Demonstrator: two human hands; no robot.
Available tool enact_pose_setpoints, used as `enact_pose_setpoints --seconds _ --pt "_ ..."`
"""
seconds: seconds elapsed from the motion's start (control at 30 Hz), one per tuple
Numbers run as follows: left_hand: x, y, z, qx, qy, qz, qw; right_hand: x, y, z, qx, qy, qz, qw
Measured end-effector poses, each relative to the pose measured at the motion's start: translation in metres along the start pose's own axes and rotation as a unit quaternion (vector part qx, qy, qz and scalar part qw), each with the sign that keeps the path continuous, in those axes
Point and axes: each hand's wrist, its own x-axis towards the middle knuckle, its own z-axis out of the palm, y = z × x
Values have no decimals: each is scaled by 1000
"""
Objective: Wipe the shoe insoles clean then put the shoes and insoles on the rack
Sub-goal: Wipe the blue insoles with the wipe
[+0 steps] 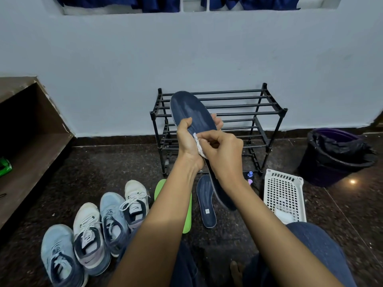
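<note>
1. A seated person's left hand point(187, 139) is gripping a navy insole point(192, 108) upright before the rack point(238, 104), while the right hand point(222, 154) is pinching a white wipe point(199, 145) against its middle.
2. Wiping is looking partway done: a second navy insole point(206, 204) and a green insole point(187, 218) are lying mid-floor point(103, 166), below the rack.
3. Four shoes point(89, 235) are waiting along the floor's near-left edge; none is sitting on the rack yet.
</note>
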Motion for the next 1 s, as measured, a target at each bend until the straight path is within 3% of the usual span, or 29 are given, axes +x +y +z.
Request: enact_pose_setpoints --seconds 0.37,0.6,0.83,1.0 --pt "-6 -6 4 46 11 12 999 18 3 12 -111 71 -73 989" --pt "1 5 0 31 5 -12 999 7 0 -3 -1 -40 26 999" --pt "-4 -6 6 45 22 14 999 14 5 6 -41 38 -4 998" --pt "-13 -1 8 48 -24 8 999 22 8 1 -37 40 -8 998"
